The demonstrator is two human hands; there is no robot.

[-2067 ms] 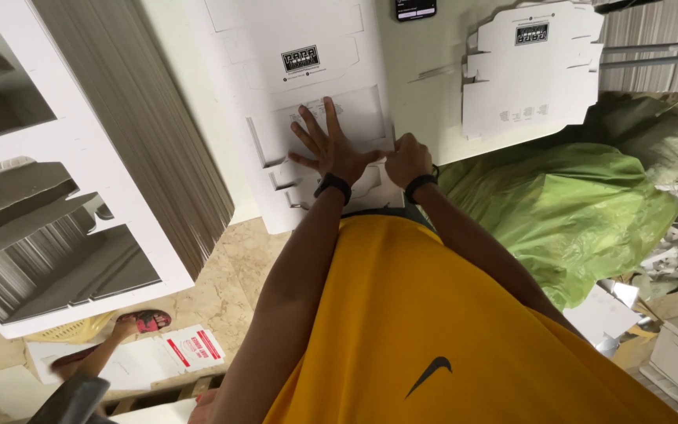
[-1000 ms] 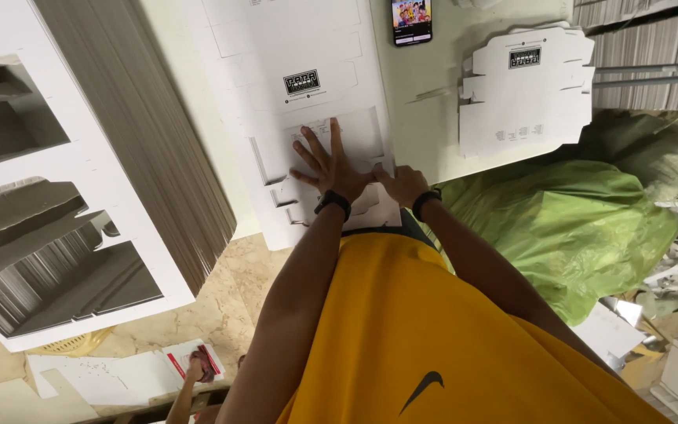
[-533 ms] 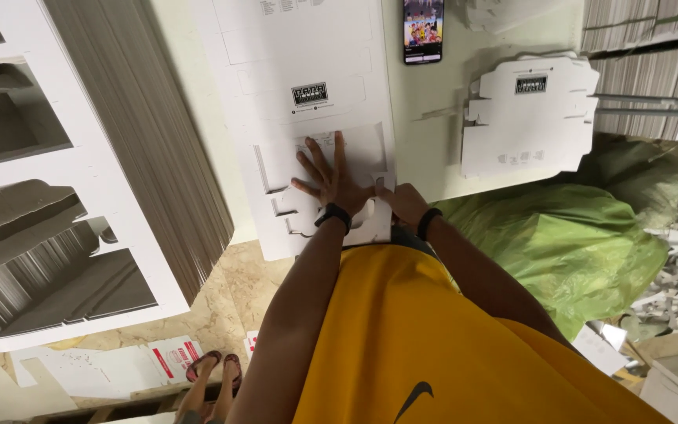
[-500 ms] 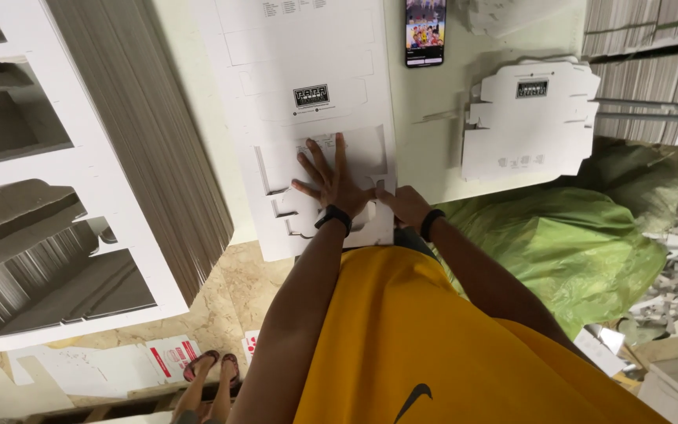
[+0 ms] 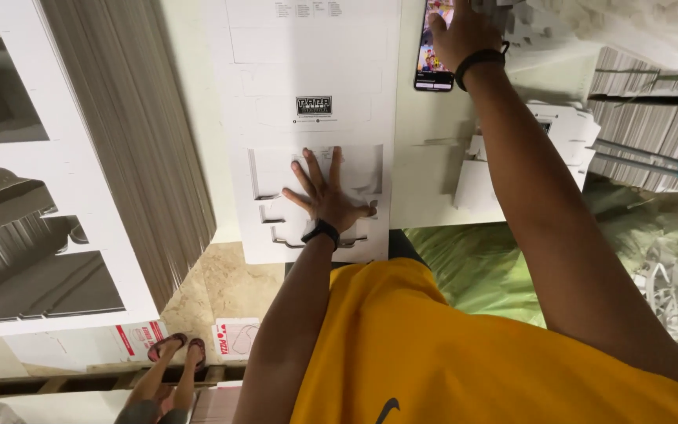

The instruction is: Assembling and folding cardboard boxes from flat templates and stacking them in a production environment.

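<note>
A flat white die-cut cardboard sheet (image 5: pixel 308 86) lies on the white table (image 5: pixel 421 165) in front of me. My left hand (image 5: pixel 325 196) presses flat on its near end, fingers spread, a black band at the wrist. My right hand (image 5: pixel 464 31) is stretched far forward at the top of the view, next to a phone (image 5: pixel 434 49) with a lit screen. Its fingers reach onto white cardboard pieces (image 5: pixel 535 31); whether they grip anything is unclear. A second folded white blank (image 5: pixel 559 133) lies under my right forearm.
Tall stacks of flat cardboard (image 5: pixel 127 133) stand at the left, with white cut-out sheets (image 5: pixel 17 196) on top. More stacks (image 5: pixel 653 118) are at the right. A green bag (image 5: pixel 496 259) sits below the table edge. Another person's feet (image 5: pixel 174 349) stand on the floor.
My right hand left the sheet's near end and reached forward to the far side by the phone. My left hand stays pressed on the sheet. The view shifted closer to the table.
</note>
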